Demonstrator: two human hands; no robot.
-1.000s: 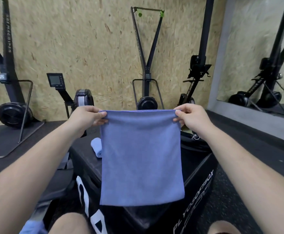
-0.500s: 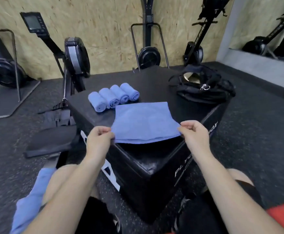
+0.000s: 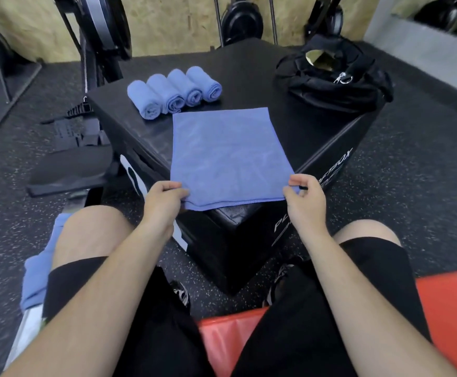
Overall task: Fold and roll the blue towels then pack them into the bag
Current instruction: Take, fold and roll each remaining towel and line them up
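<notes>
Four rolls [image 3: 174,92] lie side by side on the box [image 3: 249,66], just beyond the flat towel [image 3: 227,156]. The bag [image 3: 333,77] sits far right, apart from it, its top open on something tan. The left hand [image 3: 162,200] and right hand [image 3: 305,202] each pinch a near towel corner.

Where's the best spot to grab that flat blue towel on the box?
By its two near corners, from the person's side. The towel lies flat, but its near edge overhangs the box, which leaves room to pinch. The left hand and right hand pinch those corners now.
</notes>
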